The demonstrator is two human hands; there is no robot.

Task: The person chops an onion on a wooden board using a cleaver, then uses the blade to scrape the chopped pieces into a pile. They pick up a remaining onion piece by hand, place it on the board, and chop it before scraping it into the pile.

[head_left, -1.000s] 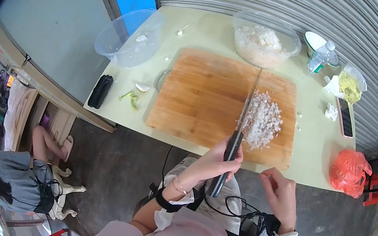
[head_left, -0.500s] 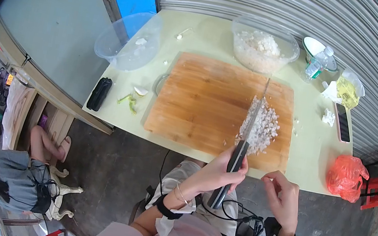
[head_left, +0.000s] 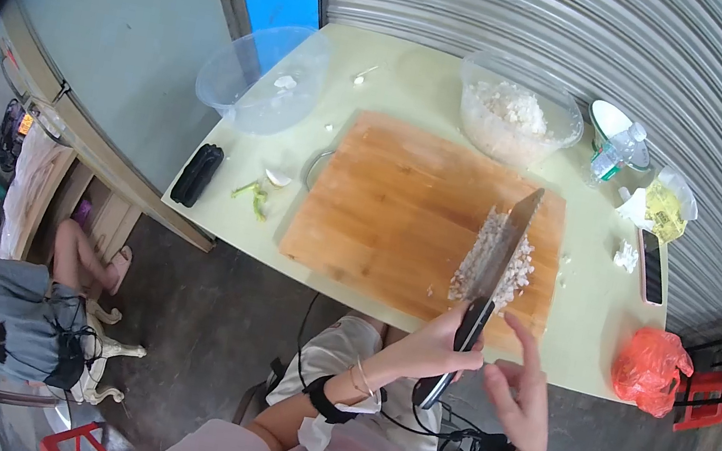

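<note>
My left hand [head_left: 436,347] is wrapped round the black handle of a cleaver [head_left: 512,243], whose wide blade tilts over a pile of chopped white pieces [head_left: 522,271]. The pile lies on the right part of a wooden cutting board [head_left: 385,201]. To the right of the handle, my right hand [head_left: 523,404] is raised with its fingers apart and nothing in it. Its index finger points up close beside the blade's lower end, near the board's front edge.
A clear tub of white chopped food [head_left: 516,113] stands behind the board, and another clear tub [head_left: 259,92] at the back left. Along the right are a bottle [head_left: 620,155], a phone [head_left: 651,267] and a red bag [head_left: 649,371]. A person [head_left: 26,316] sits at the left.
The cleaver has turned so more of its blade face shows over the pile. My right hand has moved left towards the handle, its fingers spreading from a curl. The view has shifted slightly.
</note>
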